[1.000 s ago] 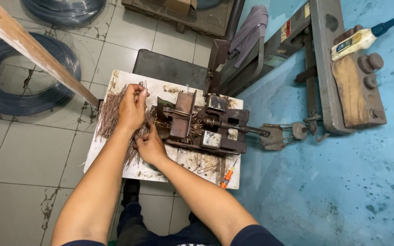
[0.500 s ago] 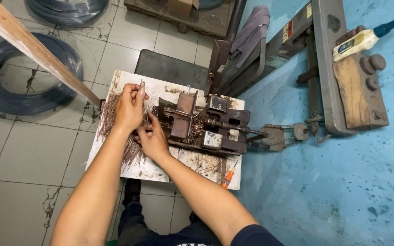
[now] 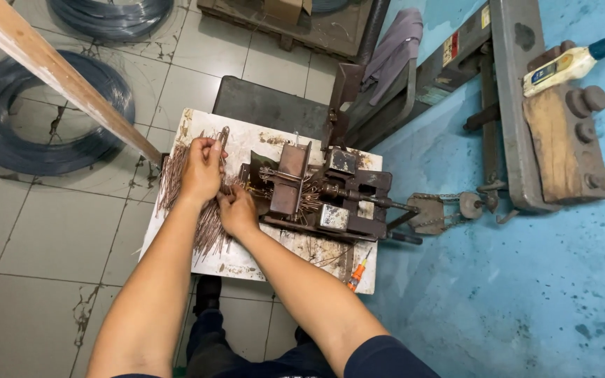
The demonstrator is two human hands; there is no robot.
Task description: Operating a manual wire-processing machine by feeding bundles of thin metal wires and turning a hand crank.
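Worn white table [image 3: 246, 260], rods [image 3: 208, 224], jig [image 3: 323, 199]

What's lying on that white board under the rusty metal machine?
On the white board lies a heap of thin rusty wire pieces, an orange-handled tool and the machine. Both hands, left and right, cover part of the heap; anything under the machine is hidden.

Thin rusty-brown wire rods [image 3: 208, 220], loose heap on white tabletop, few held upright.

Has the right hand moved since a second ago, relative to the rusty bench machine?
Yes. The right hand has shifted slightly toward the machine, among the wire pieces.
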